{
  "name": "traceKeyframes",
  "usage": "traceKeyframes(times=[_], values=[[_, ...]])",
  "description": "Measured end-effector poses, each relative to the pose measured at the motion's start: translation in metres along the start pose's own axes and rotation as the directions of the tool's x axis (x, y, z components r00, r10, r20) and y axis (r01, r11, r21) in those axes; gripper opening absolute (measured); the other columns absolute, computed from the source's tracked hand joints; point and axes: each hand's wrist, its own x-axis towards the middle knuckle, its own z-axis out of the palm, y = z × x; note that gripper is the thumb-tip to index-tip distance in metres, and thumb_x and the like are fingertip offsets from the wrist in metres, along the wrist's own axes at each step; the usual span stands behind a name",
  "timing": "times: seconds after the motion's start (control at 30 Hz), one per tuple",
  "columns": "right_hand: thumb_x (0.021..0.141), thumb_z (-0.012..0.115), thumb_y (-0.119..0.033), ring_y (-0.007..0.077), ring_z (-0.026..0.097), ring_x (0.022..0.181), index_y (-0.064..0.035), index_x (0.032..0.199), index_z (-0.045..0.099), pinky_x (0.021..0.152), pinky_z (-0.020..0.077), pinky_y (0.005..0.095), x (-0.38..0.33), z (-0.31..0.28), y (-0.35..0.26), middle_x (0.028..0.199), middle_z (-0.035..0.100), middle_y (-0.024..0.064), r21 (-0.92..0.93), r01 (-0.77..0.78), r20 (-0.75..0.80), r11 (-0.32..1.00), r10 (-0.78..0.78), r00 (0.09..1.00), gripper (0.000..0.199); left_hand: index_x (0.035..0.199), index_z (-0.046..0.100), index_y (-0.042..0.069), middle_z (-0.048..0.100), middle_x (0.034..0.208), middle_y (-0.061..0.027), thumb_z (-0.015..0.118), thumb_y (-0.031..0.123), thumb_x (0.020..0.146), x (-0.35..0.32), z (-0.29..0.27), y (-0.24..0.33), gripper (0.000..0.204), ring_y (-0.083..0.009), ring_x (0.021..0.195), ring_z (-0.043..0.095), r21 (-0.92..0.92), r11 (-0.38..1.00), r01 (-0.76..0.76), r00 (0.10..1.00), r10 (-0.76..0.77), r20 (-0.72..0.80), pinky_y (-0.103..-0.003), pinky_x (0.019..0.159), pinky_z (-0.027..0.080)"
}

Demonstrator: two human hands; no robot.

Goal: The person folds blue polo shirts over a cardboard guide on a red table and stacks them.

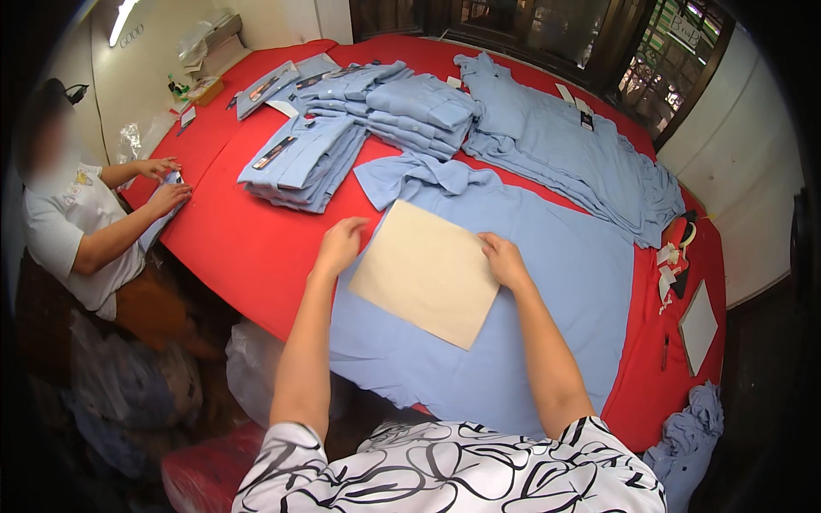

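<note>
A light blue polo-type shirt [556, 282] lies spread on the red-covered table in front of me, its collar end away from me. On top of it rests a flat cream-coloured board [423, 274], set at a slant. My right hand [505, 261] pinches the board's right edge between thumb and fingers. Just off the board's left edge, my left hand [342, 245] hovers over the red cloth with its fingers bent and a little apart. Nothing shows in that hand, though part of its palm side is hidden.
Folded blue shirts [304, 162] with dark tags lie beyond my left hand, beside taller stacks [419, 111]. More flat shirts [564, 145] lie at the back right. Scissors, tape [687, 232] and a white board [698, 327] line the right edge. A co-worker [85, 222] handles something at the left.
</note>
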Motion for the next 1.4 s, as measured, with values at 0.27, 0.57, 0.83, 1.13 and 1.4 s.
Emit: traceKeyframes(times=[0.27, 0.57, 0.83, 1.13, 1.4], values=[[0.094, 0.054, -0.007, 0.0324, 0.066, 0.1, -0.0037, 0.121, 0.062, 0.088, 0.0493, 0.037, -0.002, 0.008, -0.017, 0.109, 0.069, 0.0187, -0.065, -0.005, -0.006, 0.998, 0.005, 1.0, 0.028, 0.118, 0.064, 0.003, 0.067, 0.108, -0.0204, 0.056, 0.012, 0.089, 0.132, 0.027, -0.036, 0.031, -0.0332, 0.105, 0.061, -0.077, 0.997, -0.01, 0.989, 0.021, 0.143, -0.041, 0.094, 0.047], [0.095, 0.052, -0.008, 0.0387, 0.064, 0.098, -0.0032, 0.119, 0.06, 0.084, 0.0495, 0.0415, 0.029, 0.014, -0.026, 0.104, 0.068, 0.0222, -0.015, 0.051, -0.059, 0.999, -0.052, 0.997, 0.026, 0.095, 0.058, 0.001, 0.063, 0.075, -0.0039, 0.074, 0.011, 0.084, 0.157, 0.016, -0.047, 0.022, -0.0102, 0.062, 0.059, -0.175, 0.963, 0.202, 0.925, -0.129, 0.357, -0.024, 0.053, 0.045], [0.095, 0.044, -0.016, 0.0406, 0.061, 0.1, -0.0049, 0.11, 0.058, 0.086, 0.047, 0.0485, 0.051, 0.017, -0.036, 0.106, 0.066, 0.0209, -0.216, -0.058, 0.079, 0.975, 0.077, 0.994, 0.024, 0.099, 0.061, -0.005, 0.067, 0.081, -0.0074, 0.07, 0.009, 0.086, 0.129, -0.001, -0.044, 0.021, -0.0127, 0.068, 0.063, -0.243, 0.952, 0.186, 0.973, -0.143, 0.184, -0.026, 0.061, 0.049], [0.094, 0.05, -0.007, 0.0399, 0.064, 0.099, -0.0059, 0.117, 0.063, 0.085, 0.0488, 0.0452, 0.062, 0.012, -0.048, 0.103, 0.068, 0.0225, -0.262, -0.106, 0.036, 0.959, 0.119, 0.992, 0.026, 0.107, 0.062, 0.001, 0.067, 0.102, -0.015, 0.053, 0.003, 0.092, -0.027, -0.041, -0.021, 0.018, -0.0308, 0.095, 0.066, 0.041, 0.976, 0.213, 0.931, -0.19, -0.311, -0.039, 0.081, 0.051], [0.089, 0.046, -0.004, 0.043, 0.063, 0.096, -0.0045, 0.112, 0.061, 0.082, 0.0487, 0.0472, 0.059, 0.019, -0.038, 0.1, 0.067, 0.0245, -0.214, -0.031, -0.011, 0.976, 0.029, 1.0, 0.028, 0.113, 0.062, 0.005, 0.059, 0.116, -0.0145, 0.062, 0.009, 0.088, -0.066, -0.019, 0.022, 0.025, -0.0334, 0.108, 0.054, 0.325, 0.944, -0.047, 0.949, 0.144, -0.28, -0.042, 0.094, 0.044]])
